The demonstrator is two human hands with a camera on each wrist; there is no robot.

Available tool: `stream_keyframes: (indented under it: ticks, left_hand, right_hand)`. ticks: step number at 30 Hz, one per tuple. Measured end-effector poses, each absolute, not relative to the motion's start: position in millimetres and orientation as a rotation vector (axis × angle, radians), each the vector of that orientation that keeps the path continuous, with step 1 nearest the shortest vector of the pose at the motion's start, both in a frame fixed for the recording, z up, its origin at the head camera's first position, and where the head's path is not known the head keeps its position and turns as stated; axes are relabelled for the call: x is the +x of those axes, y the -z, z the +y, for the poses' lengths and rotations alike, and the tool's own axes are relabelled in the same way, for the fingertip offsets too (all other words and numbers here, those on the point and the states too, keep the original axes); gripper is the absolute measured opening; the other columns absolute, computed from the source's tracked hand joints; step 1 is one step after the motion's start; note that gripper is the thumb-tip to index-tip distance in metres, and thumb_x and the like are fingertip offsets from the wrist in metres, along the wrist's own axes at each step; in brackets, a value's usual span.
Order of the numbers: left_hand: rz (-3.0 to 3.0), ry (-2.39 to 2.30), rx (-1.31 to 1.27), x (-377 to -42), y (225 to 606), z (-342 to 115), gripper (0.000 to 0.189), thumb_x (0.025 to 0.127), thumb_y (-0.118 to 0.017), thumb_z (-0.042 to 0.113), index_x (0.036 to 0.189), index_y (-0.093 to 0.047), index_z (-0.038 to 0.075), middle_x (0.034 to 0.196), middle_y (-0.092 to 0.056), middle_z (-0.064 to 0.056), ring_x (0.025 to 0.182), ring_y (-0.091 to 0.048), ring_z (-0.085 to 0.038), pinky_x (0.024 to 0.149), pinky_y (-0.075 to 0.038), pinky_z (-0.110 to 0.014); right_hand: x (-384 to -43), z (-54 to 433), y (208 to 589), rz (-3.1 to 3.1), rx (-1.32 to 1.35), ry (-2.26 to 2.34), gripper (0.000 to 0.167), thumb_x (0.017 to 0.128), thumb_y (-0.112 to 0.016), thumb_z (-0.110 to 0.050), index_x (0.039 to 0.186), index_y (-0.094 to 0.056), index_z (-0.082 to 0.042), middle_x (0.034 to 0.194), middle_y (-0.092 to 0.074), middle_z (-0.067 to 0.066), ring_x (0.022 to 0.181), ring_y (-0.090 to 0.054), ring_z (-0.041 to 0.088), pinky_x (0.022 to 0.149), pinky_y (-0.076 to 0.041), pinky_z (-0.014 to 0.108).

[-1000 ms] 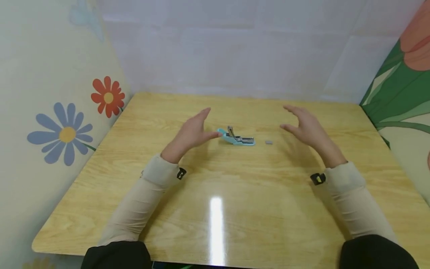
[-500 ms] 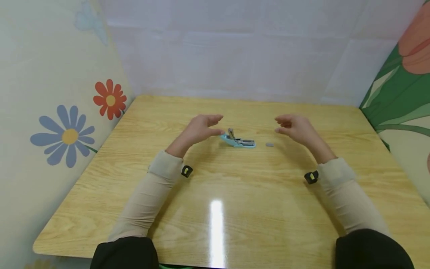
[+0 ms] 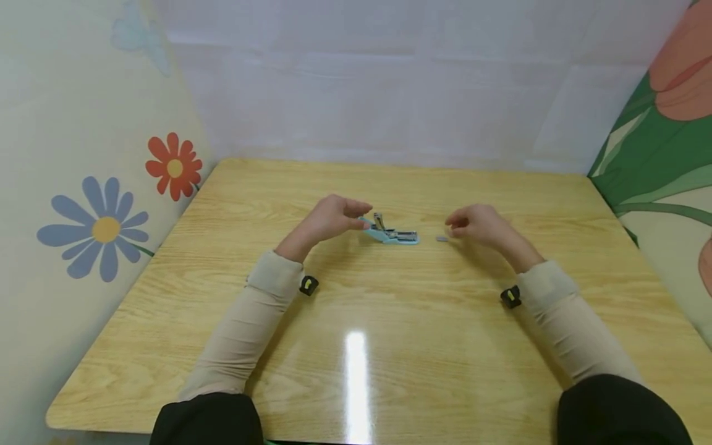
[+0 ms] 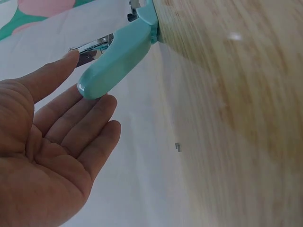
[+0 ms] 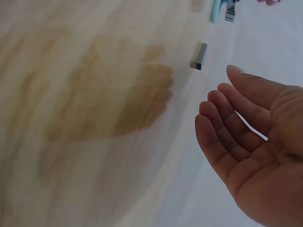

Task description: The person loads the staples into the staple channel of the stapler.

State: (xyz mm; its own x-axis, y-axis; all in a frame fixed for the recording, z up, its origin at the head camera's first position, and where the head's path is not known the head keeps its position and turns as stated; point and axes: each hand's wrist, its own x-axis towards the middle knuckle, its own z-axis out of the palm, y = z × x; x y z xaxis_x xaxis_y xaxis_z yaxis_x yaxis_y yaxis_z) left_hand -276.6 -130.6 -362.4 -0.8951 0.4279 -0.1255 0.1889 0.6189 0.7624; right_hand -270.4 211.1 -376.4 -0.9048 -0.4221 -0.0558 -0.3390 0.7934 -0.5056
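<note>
A light blue stapler [image 3: 402, 238] lies opened out on the table, its metal parts raised and exposed. At its left end is my left hand [image 3: 332, 219]. In the left wrist view the thumb is by the metal part and the straight fingers lie near the blue cover [image 4: 116, 61]; firm contact cannot be made out. To the right of the stapler lies a short strip of staples [image 3: 442, 239], seen larger in the right wrist view [image 5: 199, 56]. My right hand [image 3: 479, 226] hovers just beside the strip, fingers loosely bent, with a gap between thumb and fingers and nothing held.
The wooden table [image 3: 434, 346] has a bright light reflection near its front edge. A white sheet [image 3: 378, 93] hangs behind it. Walls painted with flowers [image 3: 107, 230] stand at the left and right sides.
My right hand has moved left and down to the staple strip, its fingers drawing closer together. My left hand has narrowed its spread at the stapler's left end. Stapler and strip stay in place.
</note>
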Motion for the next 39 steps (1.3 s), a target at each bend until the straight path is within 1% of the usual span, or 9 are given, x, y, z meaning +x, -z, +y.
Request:
stream_keyframes:
  ticks: [7, 12, 17, 26, 29, 34, 39]
  left_hand:
    - [2.572, -1.124, 0.501, -275.7, 363.7, -129.6, 0.048, 0.095, -0.073, 0.024, 0.14, -0.063, 0.013, 0.142, -0.063, -0.005, 0.136, -0.056, -0.026, 0.113, -0.045, -0.044]
    - [2.579, -1.106, 0.506, -274.8, 365.1, -127.9, 0.044, 0.095, -0.073, 0.022, 0.137, -0.066, 0.012, 0.14, -0.065, -0.006, 0.134, -0.057, -0.027, 0.111, -0.047, -0.045]
    - [2.59, -1.093, 0.512, -274.6, 366.6, -127.3, 0.042, 0.096, -0.072, 0.021, 0.136, -0.066, 0.012, 0.139, -0.066, -0.007, 0.134, -0.057, -0.027, 0.111, -0.047, -0.045]
    - [2.581, -1.075, 0.502, -274.3, 366.0, -126.8, 0.041, 0.096, -0.071, 0.021, 0.137, -0.066, 0.014, 0.139, -0.066, -0.007, 0.133, -0.057, -0.028, 0.11, -0.047, -0.047]
    - [2.578, -1.071, 0.503, -274.2, 365.7, -126.1, 0.041, 0.096, -0.071, 0.021, 0.137, -0.066, 0.013, 0.139, -0.066, -0.007, 0.133, -0.057, -0.028, 0.11, -0.048, -0.047]
    - [2.578, -1.061, 0.5, -273.8, 365.1, -125.1, 0.041, 0.096, -0.071, 0.02, 0.136, -0.066, 0.013, 0.139, -0.066, -0.007, 0.132, -0.058, -0.028, 0.109, -0.048, -0.047]
    - [2.578, -1.059, 0.494, -274.5, 366.1, -124.2, 0.041, 0.097, -0.07, 0.021, 0.137, -0.066, 0.014, 0.14, -0.065, -0.007, 0.133, -0.058, -0.028, 0.109, -0.048, -0.047]
  right_hand:
    - [-270.2, 208.8, 384.6, 2.797, -0.622, 0.709, 0.025, 0.09, -0.072, -0.005, 0.113, -0.073, 0.005, 0.109, -0.075, 0.021, 0.1, -0.07, 0.034, 0.095, -0.055, 0.049]
    - [-271.3, 208.1, 386.7, 2.804, -0.648, 0.664, 0.016, 0.09, -0.073, -0.007, 0.104, -0.077, 0.0, 0.102, -0.077, 0.016, 0.095, -0.07, 0.03, 0.092, -0.055, 0.048]
    - [-273.4, 206.0, 388.7, 2.838, -0.681, 0.596, 0.011, 0.089, -0.074, -0.007, 0.099, -0.078, -0.004, 0.1, -0.078, 0.013, 0.093, -0.069, 0.028, 0.091, -0.054, 0.048]
    - [-272.6, 203.5, 389.7, 2.891, -0.696, 0.521, 0.008, 0.089, -0.075, -0.01, 0.095, -0.079, -0.006, 0.096, -0.078, 0.011, 0.09, -0.069, 0.027, 0.088, -0.054, 0.047]
    - [-272.3, 202.4, 390.7, 2.896, -0.695, 0.509, 0.009, 0.089, -0.076, -0.012, 0.095, -0.079, -0.006, 0.094, -0.078, 0.01, 0.088, -0.069, 0.026, 0.087, -0.054, 0.046]
    - [-272.5, 199.6, 392.2, 2.901, -0.708, 0.491, 0.014, 0.092, -0.075, -0.018, 0.097, -0.078, -0.005, 0.095, -0.078, 0.01, 0.09, -0.07, 0.026, 0.09, -0.054, 0.047]
    - [-273.4, 196.8, 391.7, 2.917, -0.722, 0.48, 0.013, 0.092, -0.075, -0.017, 0.096, -0.079, -0.005, 0.096, -0.078, 0.011, 0.091, -0.07, 0.027, 0.091, -0.054, 0.048]
